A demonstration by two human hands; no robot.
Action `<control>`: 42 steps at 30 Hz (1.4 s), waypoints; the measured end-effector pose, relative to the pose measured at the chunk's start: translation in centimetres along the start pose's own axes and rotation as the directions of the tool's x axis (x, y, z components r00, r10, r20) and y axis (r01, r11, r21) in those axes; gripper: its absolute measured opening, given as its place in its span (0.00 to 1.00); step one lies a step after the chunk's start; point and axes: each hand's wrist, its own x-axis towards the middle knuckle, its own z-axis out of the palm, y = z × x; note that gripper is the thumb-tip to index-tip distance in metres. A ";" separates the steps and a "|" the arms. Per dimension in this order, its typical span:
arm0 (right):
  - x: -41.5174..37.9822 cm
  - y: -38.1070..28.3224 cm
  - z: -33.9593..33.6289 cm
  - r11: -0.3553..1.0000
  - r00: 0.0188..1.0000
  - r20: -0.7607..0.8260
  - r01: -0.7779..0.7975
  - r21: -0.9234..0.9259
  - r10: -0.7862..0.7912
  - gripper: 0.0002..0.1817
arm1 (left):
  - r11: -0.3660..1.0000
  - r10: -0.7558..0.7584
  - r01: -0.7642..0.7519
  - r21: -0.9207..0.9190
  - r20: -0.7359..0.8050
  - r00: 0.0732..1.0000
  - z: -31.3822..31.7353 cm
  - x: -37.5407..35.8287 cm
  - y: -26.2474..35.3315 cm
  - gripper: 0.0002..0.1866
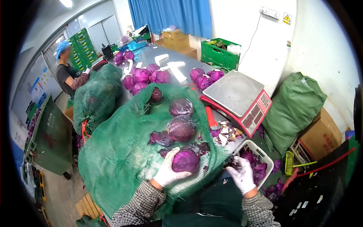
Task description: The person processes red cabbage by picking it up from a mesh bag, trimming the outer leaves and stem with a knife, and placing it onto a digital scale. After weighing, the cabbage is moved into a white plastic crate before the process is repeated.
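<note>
My left hand [169, 171], in a white glove, is closed round the side of a peeled red cabbage [185, 161]. The cabbage rests over a green mesh sack [124, 151] spread on the table. Dark outer leaves [202, 147] lie just behind it. My right hand [243, 176], also gloved, is at the near left edge of a white basket [267, 159] of purple leaf scraps. Its fingers are apart, with dark leaf bits close to the fingertips. Two more red cabbages, a farther one [181, 107] and a nearer one [181, 128], sit on the mesh.
A red scale [234, 92] stands right of the sack, with a red-handled knife [211, 118] beside it. More cabbages [142, 75] lie behind. A full mesh sack [97, 94] is at left, near a co-worker [70, 68]. A green bag [293, 109] leans against the right wall.
</note>
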 end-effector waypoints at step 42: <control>1.9 -4.4 5.0 0.962 0.870 0.488 0.187 -0.201 -0.067 0.20 | 0.986 0.166 -0.165 -0.017 0.070 0.984 1.6 0.0 1.3 0.48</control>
